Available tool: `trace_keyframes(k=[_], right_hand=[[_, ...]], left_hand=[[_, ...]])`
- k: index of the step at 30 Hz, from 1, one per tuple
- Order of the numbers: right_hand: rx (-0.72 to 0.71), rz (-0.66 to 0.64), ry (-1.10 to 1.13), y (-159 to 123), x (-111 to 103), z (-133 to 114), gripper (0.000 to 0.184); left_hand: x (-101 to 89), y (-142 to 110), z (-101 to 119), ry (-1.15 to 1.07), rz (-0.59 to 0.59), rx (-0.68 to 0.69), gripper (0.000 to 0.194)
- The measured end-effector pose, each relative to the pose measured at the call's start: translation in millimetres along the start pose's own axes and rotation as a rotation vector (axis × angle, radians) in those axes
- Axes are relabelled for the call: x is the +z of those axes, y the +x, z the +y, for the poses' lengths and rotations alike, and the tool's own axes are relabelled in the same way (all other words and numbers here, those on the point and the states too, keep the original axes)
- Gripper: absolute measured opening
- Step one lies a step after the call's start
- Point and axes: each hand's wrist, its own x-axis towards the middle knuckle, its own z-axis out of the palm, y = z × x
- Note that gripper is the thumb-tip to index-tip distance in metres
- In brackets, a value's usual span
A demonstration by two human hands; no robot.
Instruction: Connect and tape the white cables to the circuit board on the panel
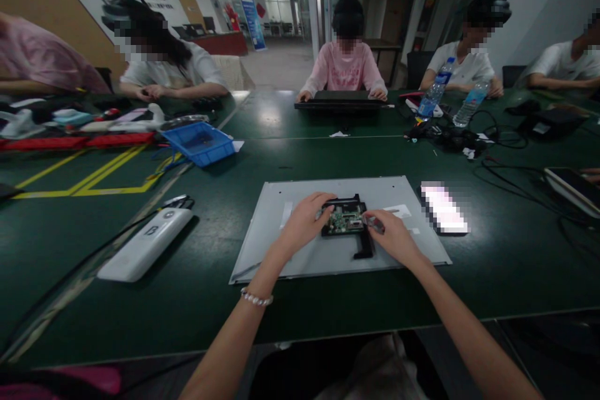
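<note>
Head view: circuit board (pixel 345 221) at black bracket (pixel 365 245), over grey panel (pixel 319 260). Left hand (pixel 304 219) pinching board's left edge; right hand (pixel 394 237) curled at right edge — whether gripping small greyish piece (pixel 374 223), cannot tell. Step likely steadying board; next move calls for light, even fingers. Board's underside, right fingertips' contact hidden.
</note>
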Motion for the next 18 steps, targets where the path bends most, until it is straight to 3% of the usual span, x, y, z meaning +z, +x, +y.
trace_keyframes(k=[7, 12, 15, 18], right_hand=[[0.008, -0.013, 0.033, 0.1, 0.8, 2.9, 0.034], [0.050, -0.025, 0.112, 0.3, 0.9, 3.3, 0.041], [0.085, -0.025, 0.156, 0.5, -1.6, 2.1, 0.047], [0.111, -0.004, 0.201, 0.3, -4.9, 0.6, 0.045]], left_hand=[[25.5, 3.5, 28.8, 0.106, -0.144, 0.174, 0.033], [39.2, 1.9, 35.2, 0.113, -0.147, 0.145, 0.035], [36.3, -1.5, 32.2, 0.094, -0.112, 0.109, 0.036], [19.3, -3.9, 22.8, 0.084, -0.068, 0.080, 0.036]])
